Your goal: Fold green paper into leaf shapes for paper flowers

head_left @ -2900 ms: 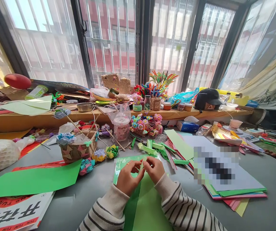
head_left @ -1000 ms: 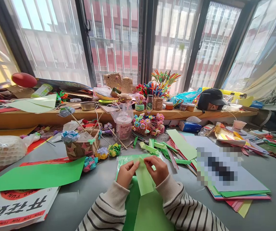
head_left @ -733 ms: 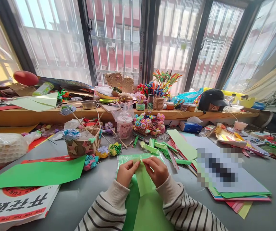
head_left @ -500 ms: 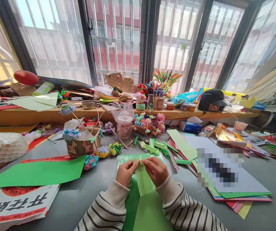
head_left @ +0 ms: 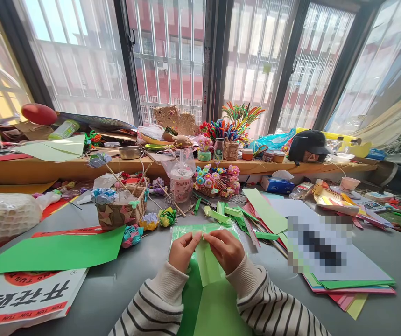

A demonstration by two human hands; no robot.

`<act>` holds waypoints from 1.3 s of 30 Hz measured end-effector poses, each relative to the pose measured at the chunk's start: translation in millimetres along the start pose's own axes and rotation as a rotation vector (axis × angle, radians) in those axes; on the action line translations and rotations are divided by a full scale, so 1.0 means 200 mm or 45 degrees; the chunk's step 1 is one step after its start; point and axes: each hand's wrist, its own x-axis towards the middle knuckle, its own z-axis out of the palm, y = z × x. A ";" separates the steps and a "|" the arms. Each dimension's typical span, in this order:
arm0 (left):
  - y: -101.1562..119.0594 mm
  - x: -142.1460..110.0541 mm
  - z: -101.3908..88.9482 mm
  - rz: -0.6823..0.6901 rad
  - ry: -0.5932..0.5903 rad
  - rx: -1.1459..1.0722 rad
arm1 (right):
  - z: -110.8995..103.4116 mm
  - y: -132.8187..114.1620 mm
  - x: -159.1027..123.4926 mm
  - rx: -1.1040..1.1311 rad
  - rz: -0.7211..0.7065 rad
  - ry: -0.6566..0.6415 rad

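Note:
Both hands meet at the far end of a narrow light green paper strip (head_left: 207, 266) in front of me. My left hand (head_left: 183, 248) pinches the strip's upper left corner between thumb and index finger. From the other side, my right hand (head_left: 227, 248) pinches the upper right corner, its fingertips almost touching the left ones. A lengthwise crease shows on the strip. Below it lies a wider light green sheet (head_left: 217, 310), with a darker green sheet (head_left: 189, 298) showing to its left. A clear plastic sleeve (head_left: 186, 229) lies under the hands.
Folded green paper pieces (head_left: 221, 214) lie beyond my hands. Left are a box of paper flowers (head_left: 123, 212), a green sheet (head_left: 56, 252) and a printed bag (head_left: 28, 298). To the right is a paper stack (head_left: 361, 261). A cup with a straw (head_left: 181, 184) stands behind.
The strip's crease and fold look slightly shifted between my fingers. Both hands stay in nearly the same place, still pinching its far end.

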 end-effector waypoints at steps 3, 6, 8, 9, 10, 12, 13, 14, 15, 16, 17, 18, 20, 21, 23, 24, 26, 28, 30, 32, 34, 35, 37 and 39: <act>0.00 0.00 0.00 0.019 -0.004 0.017 | 0.00 0.00 0.00 -0.041 -0.007 -0.015; -0.01 0.00 0.00 0.043 -0.017 0.032 | -0.01 -0.01 0.01 -0.056 -0.008 -0.022; 0.00 0.00 0.00 0.063 -0.013 0.050 | -0.01 -0.01 0.01 -0.038 0.007 -0.036; 0.00 0.00 0.00 0.074 -0.008 0.060 | -0.01 -0.01 0.01 -0.015 0.023 -0.045; 0.00 0.00 0.00 0.083 -0.002 0.070 | -0.01 -0.01 0.01 0.021 0.054 -0.050; 0.01 0.00 0.00 0.095 0.008 0.083 | -0.02 -0.01 0.02 0.127 0.178 -0.035; 0.01 0.00 -0.01 0.099 0.012 0.089 | -0.02 -0.01 0.02 0.192 0.271 -0.021; 0.01 0.00 -0.01 0.104 0.013 0.097 | -0.02 -0.01 0.02 0.259 0.375 -0.016; 0.01 0.00 -0.01 0.110 0.013 0.107 | -0.02 0.00 0.02 0.322 0.483 -0.022; 0.01 -0.01 -0.01 0.121 0.013 0.117 | -0.02 0.01 0.03 0.376 0.588 -0.044; 0.02 -0.01 0.00 0.132 0.006 0.126 | -0.02 0.02 0.03 0.423 0.683 -0.082; 0.02 -0.01 0.00 0.143 -0.001 0.133 | -0.02 0.03 0.03 0.466 0.764 -0.135; 0.03 -0.01 0.01 0.167 -0.003 0.137 | -0.02 0.04 0.04 0.536 0.877 -0.236; 0.04 -0.02 0.02 0.182 0.005 0.142 | -0.02 0.05 0.04 0.570 0.909 -0.276; 0.04 -0.02 0.03 0.207 0.020 0.167 | -0.02 0.06 0.04 0.641 0.936 -0.328; 0.04 -0.02 0.03 0.212 0.023 0.187 | -0.02 0.06 0.04 0.679 0.951 -0.341; 0.03 -0.01 0.03 0.204 0.012 0.233 | -0.02 0.07 0.04 0.773 1.001 -0.373; 0.02 0.00 0.03 0.183 -0.008 0.254 | -0.01 0.07 0.03 0.880 1.076 -0.402; 0.01 0.00 0.02 0.146 -0.038 0.234 | -0.01 0.07 0.03 0.960 1.133 -0.403; 0.01 0.00 0.02 0.073 -0.100 0.159 | 0.00 0.07 0.03 0.986 1.153 -0.368; 0.02 0.00 0.02 -0.012 -0.180 0.078 | 0.00 0.08 0.02 0.987 1.152 -0.321; 0.02 0.00 0.02 -0.047 -0.209 0.046 | 0.00 0.08 0.02 0.989 1.151 -0.303; 0.02 0.00 0.02 -0.086 -0.222 0.014 | 0.01 0.08 0.02 0.994 1.145 -0.285; 0.01 0.01 0.02 -0.093 -0.197 0.005 | 0.01 0.08 0.02 0.999 1.137 -0.289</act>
